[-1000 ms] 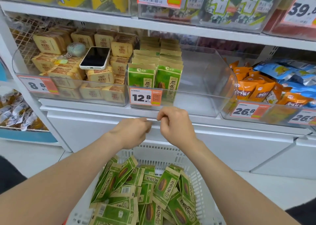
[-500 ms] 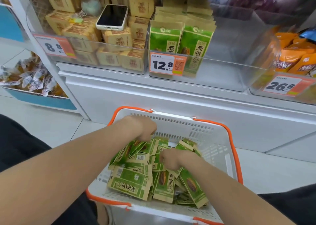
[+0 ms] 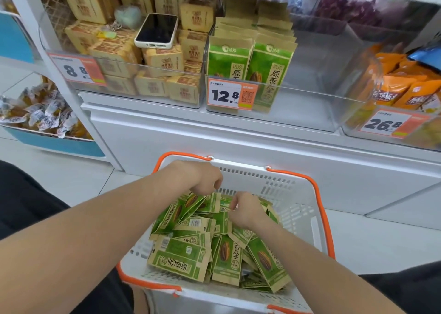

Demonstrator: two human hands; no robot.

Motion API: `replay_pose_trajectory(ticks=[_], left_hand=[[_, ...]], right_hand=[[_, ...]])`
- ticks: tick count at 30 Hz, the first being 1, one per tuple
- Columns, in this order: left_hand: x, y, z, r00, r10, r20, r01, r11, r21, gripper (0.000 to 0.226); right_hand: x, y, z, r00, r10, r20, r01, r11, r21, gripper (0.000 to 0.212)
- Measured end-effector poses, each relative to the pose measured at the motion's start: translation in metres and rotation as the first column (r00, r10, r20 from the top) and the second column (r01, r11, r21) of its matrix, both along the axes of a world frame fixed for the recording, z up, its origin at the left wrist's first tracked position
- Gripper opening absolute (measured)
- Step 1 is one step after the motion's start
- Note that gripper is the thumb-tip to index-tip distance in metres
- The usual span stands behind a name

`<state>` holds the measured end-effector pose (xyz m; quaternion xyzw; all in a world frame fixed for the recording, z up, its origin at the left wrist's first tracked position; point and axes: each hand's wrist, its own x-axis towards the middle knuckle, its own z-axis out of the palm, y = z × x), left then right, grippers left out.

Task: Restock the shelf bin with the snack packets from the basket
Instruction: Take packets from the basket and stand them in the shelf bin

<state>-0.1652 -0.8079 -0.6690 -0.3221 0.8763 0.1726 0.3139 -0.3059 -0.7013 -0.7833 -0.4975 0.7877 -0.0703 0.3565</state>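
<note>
dropped from shelf front (image 3: 238, 132) into basket (image 3: 298, 194) | left grip (image 3: 202, 179), right grip (image 3: 244, 210): fingers curled on snack packets (image 3: 186, 254), clamped or not cannot tell | packets piled in basket, none lifted | shelf bin (image 3: 310, 94) stocked left side only, pick likely starting
</note>
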Motion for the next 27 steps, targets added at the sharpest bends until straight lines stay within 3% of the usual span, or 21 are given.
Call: replay_pose_trajectory(ticks=[4, 7, 11, 15, 18, 21, 24, 27], left_hand=[[-0.002, 0.004, 0.002, 1.0, 0.014, 0.023, -0.014, 1.0, 0.0, 0.042], [-0.006, 0.009, 0.003, 1.0, 0.008, 0.019, -0.008, 1.0, 0.0, 0.044], [-0.008, 0.012, 0.0, 1.0, 0.002, 0.017, -0.002, 1.0, 0.004, 0.045], [-0.007, 0.009, 0.001, 0.999, 0.035, 0.005, -0.035, 0.999, 0.02, 0.046], [-0.003, 0.002, -0.003, 0.999, 0.023, 0.029, -0.023, 1.0, 0.014, 0.043], [-0.004, -0.002, -0.006, 0.997, 0.078, 0.0, -0.078, 0.997, -0.008, 0.022], [-0.009, 0.0, -0.001, 0.956, 0.204, -0.212, -0.211, 0.978, -0.011, 0.042], [-0.01, -0.004, 0.005, 0.768, 0.262, -0.584, -0.345, 0.938, -0.033, 0.053]], right_hand=[[-0.005, 0.013, -0.01, 0.963, 0.254, 0.095, -0.27, 0.921, 0.28, 0.038], [0.003, 0.023, -0.018, 0.954, 0.233, 0.19, -0.285, 0.903, 0.32, 0.046], [0.009, 0.022, -0.023, 0.967, 0.022, 0.253, -0.059, 0.989, 0.138, 0.045], [0.001, 0.016, -0.015, 0.983, -0.074, 0.167, 0.081, 0.996, -0.033, 0.014], [-0.002, 0.011, 0.004, 0.988, -0.107, 0.116, 0.121, 0.984, -0.129, 0.024], [-0.01, 0.001, 0.032, 0.988, -0.041, 0.147, 0.084, 0.951, -0.297, 0.038], [-0.019, -0.011, 0.066, 0.998, 0.044, 0.05, -0.009, 0.833, -0.554, 0.033], [-0.025, -0.02, 0.102, 0.998, 0.048, -0.039, -0.061, 0.672, -0.738, 0.028]])
